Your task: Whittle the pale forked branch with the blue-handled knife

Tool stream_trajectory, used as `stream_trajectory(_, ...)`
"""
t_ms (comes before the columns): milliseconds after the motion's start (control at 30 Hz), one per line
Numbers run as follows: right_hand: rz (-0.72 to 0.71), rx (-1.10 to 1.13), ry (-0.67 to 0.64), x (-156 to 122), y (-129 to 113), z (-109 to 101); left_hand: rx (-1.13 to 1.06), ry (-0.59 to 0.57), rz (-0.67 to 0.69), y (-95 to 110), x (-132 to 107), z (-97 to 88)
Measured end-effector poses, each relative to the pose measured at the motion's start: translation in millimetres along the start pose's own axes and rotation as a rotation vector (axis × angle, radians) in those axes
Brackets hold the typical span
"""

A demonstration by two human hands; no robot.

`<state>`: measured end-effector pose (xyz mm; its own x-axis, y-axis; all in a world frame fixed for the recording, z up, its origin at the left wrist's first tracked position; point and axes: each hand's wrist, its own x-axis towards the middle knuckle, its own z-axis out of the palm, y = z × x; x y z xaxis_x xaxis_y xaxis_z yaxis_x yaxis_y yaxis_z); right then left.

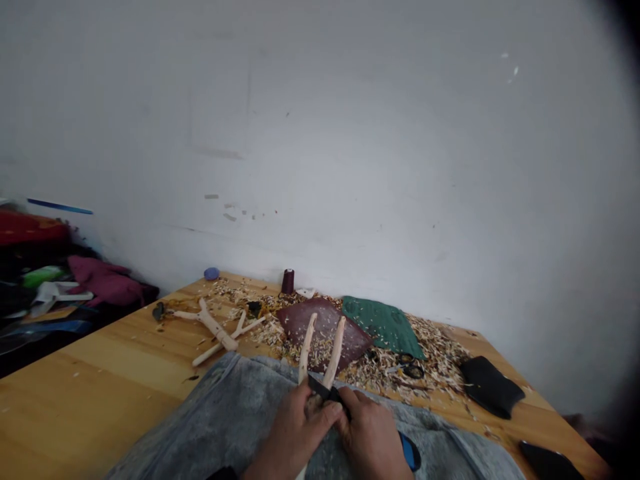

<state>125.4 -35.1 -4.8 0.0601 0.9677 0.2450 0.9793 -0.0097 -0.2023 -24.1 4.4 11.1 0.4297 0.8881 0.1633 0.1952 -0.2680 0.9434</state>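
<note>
Head camera view: two bare hands meet at the lower centre, above a grey cloth (215, 407). Curled closed, the left hand (293, 430) grips a peeled forked stick (335, 350) near its fork — the two pale prongs rise beyond the fingers, pointing away from the person. Just beside it, the right hand (373, 433) is closed around a black knife (319, 388), its blade lying across the prongs just above the fork. Farther off, past the stick's tips, a maroon sheet (295, 319) and a green cloth (381, 323) lie among wood shavings (443, 347) on a wooden table (107, 360).
</note>
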Motion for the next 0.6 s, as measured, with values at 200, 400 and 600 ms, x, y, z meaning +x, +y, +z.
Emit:
stream_trajectory(200,-0.01,0.033,0.0,-0.2,2.3,1.8,0.097,0.016,0.05,-2.4,-0.9,-1.0)
stream_trajectory(400,0.007,0.025,-0.053,-0.6,0.2,-3.1,0.157,0.011,0.058,4.2,-0.8,-3.0)
stream_trajectory(600,0.042,-0.009,-0.069,-1.1,-3.2,-5.9,0.156,-0.009,0.001,4.4,-2.1,-2.2)
